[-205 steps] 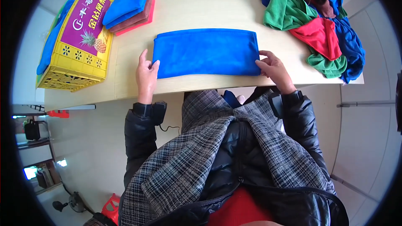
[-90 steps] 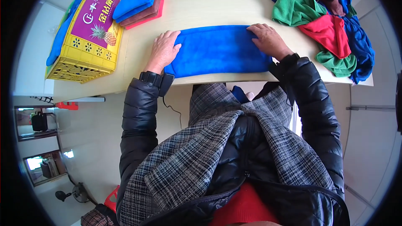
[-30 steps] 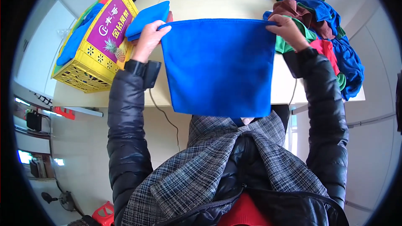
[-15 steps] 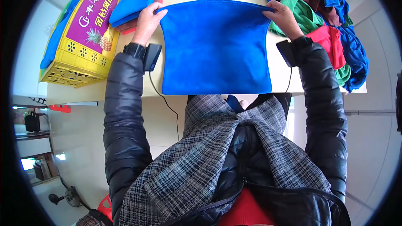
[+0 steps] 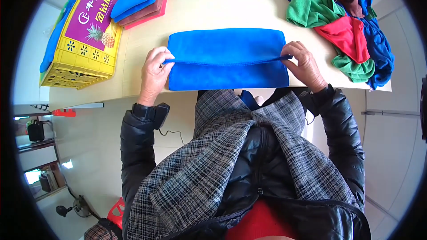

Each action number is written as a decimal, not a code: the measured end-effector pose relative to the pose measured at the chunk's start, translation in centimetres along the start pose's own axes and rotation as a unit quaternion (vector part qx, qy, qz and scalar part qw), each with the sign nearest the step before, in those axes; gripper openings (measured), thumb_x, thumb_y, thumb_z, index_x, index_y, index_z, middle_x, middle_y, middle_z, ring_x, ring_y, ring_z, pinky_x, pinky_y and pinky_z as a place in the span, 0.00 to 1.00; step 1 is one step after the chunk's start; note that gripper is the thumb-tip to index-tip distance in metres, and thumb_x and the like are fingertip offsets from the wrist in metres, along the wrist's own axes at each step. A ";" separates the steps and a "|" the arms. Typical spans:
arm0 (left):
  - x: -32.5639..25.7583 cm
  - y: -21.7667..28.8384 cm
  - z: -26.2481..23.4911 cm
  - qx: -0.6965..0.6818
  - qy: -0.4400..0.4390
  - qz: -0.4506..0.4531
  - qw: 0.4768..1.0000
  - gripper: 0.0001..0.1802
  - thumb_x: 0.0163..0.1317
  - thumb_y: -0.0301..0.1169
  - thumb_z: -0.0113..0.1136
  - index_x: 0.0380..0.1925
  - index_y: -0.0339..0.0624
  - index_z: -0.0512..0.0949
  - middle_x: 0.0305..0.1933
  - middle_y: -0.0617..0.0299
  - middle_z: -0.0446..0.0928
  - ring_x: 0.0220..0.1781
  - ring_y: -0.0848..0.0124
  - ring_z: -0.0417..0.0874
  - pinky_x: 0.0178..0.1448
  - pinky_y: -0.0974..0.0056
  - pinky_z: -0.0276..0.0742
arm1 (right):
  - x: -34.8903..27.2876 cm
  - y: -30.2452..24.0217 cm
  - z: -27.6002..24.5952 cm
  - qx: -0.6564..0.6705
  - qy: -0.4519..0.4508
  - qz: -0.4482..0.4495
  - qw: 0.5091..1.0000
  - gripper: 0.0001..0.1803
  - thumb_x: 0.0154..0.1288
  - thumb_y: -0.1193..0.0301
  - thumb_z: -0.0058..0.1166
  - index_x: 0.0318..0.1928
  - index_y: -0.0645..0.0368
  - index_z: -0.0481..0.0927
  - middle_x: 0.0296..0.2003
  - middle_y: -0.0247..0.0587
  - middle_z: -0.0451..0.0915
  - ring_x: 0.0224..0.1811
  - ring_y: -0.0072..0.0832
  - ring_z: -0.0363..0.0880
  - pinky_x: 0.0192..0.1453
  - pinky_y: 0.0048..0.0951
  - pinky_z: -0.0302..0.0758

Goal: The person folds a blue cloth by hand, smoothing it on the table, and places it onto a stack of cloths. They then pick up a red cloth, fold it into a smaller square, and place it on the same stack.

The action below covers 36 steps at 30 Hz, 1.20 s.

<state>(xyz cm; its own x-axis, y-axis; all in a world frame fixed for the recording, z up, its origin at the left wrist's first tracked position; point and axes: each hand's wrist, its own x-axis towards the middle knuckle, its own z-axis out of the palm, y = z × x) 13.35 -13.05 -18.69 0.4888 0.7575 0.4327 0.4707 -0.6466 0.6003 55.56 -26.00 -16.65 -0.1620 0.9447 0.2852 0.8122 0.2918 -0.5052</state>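
A blue cloth towel [image 5: 227, 44] lies on the table in front of me, its far edge drawn over toward me so that it is partly doubled. My left hand [image 5: 155, 72] pinches that edge at its left corner. At the right corner, my right hand [image 5: 303, 64] grips the same edge between thumb and fingers. Between the two hands the edge sags a little, raised above the lower layer. The towel's near side runs along the table's front edge.
Folded blue, brown and red towels [image 5: 138, 0] are stacked at the far left, beside a yellow plastic crate [image 5: 80, 69] with a purple panel. Crumpled green, red, brown and blue towels [image 5: 342, 31] are heaped at the right of the pale table [image 5: 213, 9].
Both hands have moved toward me, bringing the towel's far edge back over its near part. The towel, spread in one layer before, is now partly doubled.
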 end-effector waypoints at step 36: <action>-1.3 6.3 1.4 0.271 -0.149 0.194 0.931 0.05 0.57 0.26 0.58 0.35 0.41 0.78 0.43 0.57 0.76 0.51 0.60 0.76 0.57 0.56 0.70 | 4.1 3.6 2.6 -0.062 -0.050 0.026 0.996 0.14 0.61 0.69 0.61 0.46 0.62 0.81 0.38 0.49 0.83 0.45 0.50 0.82 0.52 0.41 0.78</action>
<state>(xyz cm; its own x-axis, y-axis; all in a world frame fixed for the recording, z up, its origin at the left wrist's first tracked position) 16.69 -18.26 -16.43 0.8435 0.4508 0.2921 0.4781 -0.8779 -0.0257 56.31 -20.69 -19.43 -0.1682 0.9701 0.1750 0.8830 0.2272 -0.4107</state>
